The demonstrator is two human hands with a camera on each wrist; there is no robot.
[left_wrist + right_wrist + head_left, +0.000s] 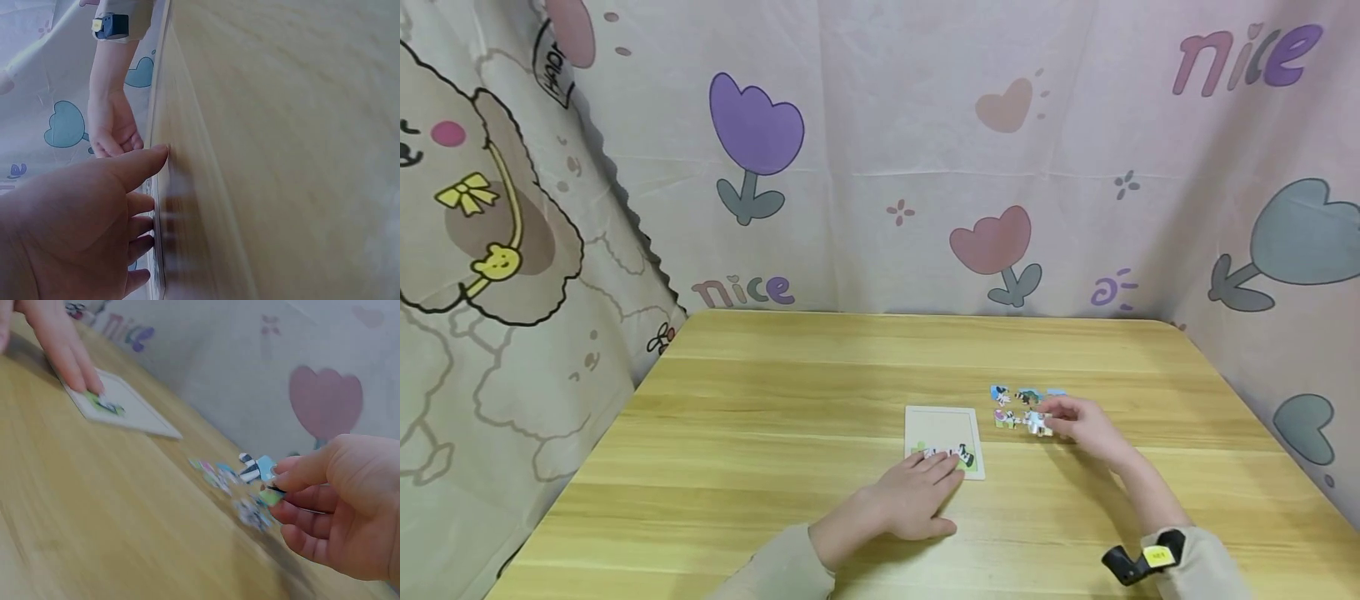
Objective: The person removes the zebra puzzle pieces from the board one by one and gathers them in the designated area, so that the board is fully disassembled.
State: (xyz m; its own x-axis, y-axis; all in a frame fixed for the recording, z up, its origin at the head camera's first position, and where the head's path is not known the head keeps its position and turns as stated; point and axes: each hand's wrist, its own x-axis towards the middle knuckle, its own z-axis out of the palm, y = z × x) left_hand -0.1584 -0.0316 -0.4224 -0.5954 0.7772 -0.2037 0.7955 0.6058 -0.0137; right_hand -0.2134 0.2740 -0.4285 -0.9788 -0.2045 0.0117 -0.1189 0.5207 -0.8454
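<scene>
My left hand [917, 497] lies flat with straight fingers over the lower part of a white-framed puzzle board [942, 425]. Colourful fitted pieces [966, 455] show along the board's lower edge, partly covered by those fingers. To the right, my right hand [1078, 425] is raised a little above a group of loose jigsaw pieces [1006, 418]. In the right wrist view its thumb and fingers pinch a jigsaw piece [270, 497] with green and light blue on it; the fingertips cover part of its picture. Blurred loose pieces [215, 475] lie just beyond that hand.
The wooden table [760, 400] carries the board and the loose pieces. A printed curtain [865, 125] hangs behind the table and along both sides. On the right sleeve sits a black wrist device [1142, 560] with a yellow label.
</scene>
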